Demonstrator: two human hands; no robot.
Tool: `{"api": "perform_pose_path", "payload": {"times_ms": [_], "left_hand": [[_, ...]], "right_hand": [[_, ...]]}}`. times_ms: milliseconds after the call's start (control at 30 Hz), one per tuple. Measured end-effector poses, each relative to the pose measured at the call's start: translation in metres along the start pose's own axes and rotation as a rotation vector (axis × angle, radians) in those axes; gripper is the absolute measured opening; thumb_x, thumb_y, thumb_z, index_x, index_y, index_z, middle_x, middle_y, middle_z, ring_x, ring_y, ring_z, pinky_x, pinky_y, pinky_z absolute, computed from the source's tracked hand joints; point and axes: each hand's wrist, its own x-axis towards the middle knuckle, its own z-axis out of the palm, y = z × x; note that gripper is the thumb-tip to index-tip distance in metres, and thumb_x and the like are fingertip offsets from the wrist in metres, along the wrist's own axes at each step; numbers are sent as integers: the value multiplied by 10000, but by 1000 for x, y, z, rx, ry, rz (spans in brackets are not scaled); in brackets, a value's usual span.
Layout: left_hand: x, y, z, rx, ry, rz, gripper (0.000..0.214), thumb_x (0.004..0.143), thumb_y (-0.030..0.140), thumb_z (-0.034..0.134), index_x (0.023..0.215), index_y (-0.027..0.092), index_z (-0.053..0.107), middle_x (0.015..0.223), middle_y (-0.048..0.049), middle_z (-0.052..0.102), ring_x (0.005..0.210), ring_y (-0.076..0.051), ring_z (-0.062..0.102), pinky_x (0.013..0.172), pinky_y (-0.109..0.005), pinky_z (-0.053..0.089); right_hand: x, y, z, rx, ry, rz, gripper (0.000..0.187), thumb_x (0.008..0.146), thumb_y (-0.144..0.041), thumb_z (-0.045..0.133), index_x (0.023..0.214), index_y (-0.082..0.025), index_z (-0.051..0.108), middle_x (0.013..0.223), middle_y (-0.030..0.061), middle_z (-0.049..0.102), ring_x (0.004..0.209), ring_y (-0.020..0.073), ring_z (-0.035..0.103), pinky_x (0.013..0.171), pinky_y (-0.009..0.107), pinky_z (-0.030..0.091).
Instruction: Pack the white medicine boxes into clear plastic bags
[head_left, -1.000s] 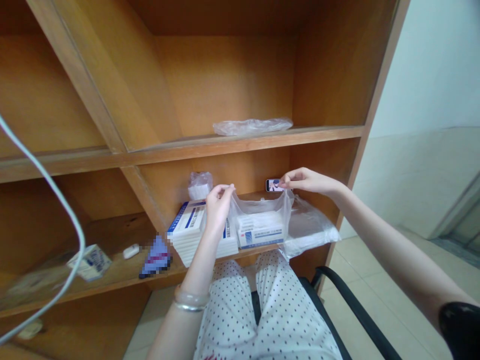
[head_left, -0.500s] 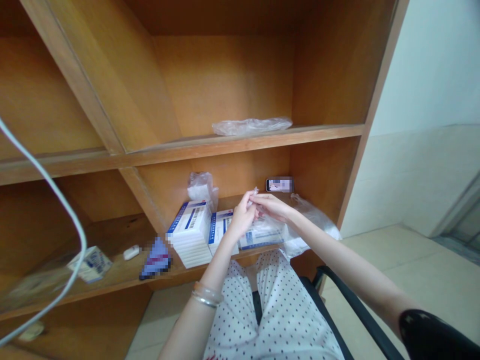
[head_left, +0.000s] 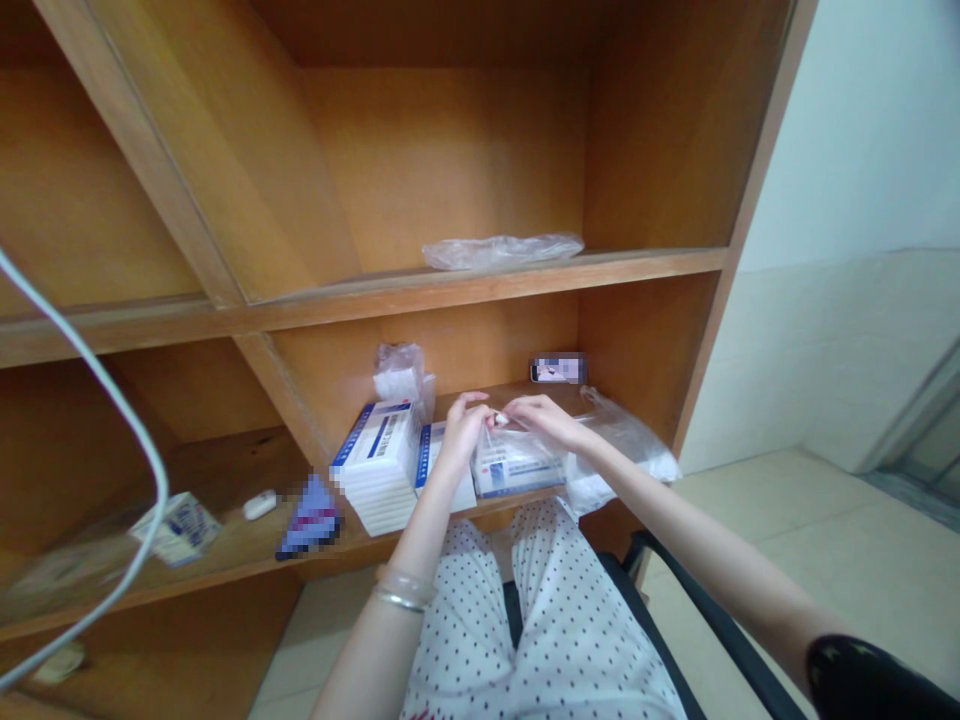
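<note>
Now that the clear bag (head_left: 519, 447), earlier spread wide, is gathered, its box (head_left: 526, 476) looks enclosed below left grip (head_left: 465, 424), pinching the neck (head_left: 499, 419), and right grip (head_left: 550, 420) (finger closure: cannot tell).

Box stack (head_left: 379, 465): white, blue trim and print. Bagged box (head_left: 521, 475): white, blue print; its plastic bag (head_left: 525, 441) clear, whitish along the folds. Shelving (head_left: 480, 286): orange-brown wood. Trousers (head_left: 555, 635): white with small dark dots. Cable (head_left: 136, 411): pale grey. Bangle (head_left: 401, 602): silver. Chair arm (head_left: 712, 627): black. Sleeve (head_left: 870, 680): black, small pale marks, maybe stars, hard to tell.
</note>
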Motion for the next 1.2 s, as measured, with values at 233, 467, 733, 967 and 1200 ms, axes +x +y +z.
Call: {"api": "perform_pose_path", "payload": {"times_ms": [233,467,733,967,1200], "left_hand": [[3,-9,0,70,-53,-62,209,661,226,605,843,123,600,645,-31,652,493,-128,564,532,-253,435],[4,-19,-8,172,-81,76,227,681,323,671,807,136,703,827,-70,706,772,-181,626,766,-307,469],[4,-15,-5,-45,-210,-47,297,655,273,709,913,127,691,907,-79,709,793,-160,631,800,-301,463],[-3,-9,1,28,-260,-31,262,730,351,662,842,118,705,840,-71,703,760,-141,611,792,-278,452],[0,-6,-3,-82,-248,-165,246,672,252,705,878,117,698,817,-73,707,706,-142,626,742,-285,477]], "right_hand": [[-14,4,14,-929,221,-135,289,916,-323,408,992,-239,674,1269,102,520,1159,268,446,941,452,328],[-20,12,13,-887,201,-108,388,948,-397,334,1285,-336,517,1476,74,305,1281,313,353,971,520,324],[-27,9,13,-988,226,-192,410,944,-346,352,1342,-342,450,1536,28,150,1291,322,319,975,511,332],[-29,9,13,-1052,241,-229,437,941,-299,351,1373,-338,403,1545,18,99,1313,331,284,994,502,310],[-29,7,12,-1127,244,-265,464,926,-281,389,1383,-356,373,1543,10,115,1363,317,200,1037,519,244]]}}
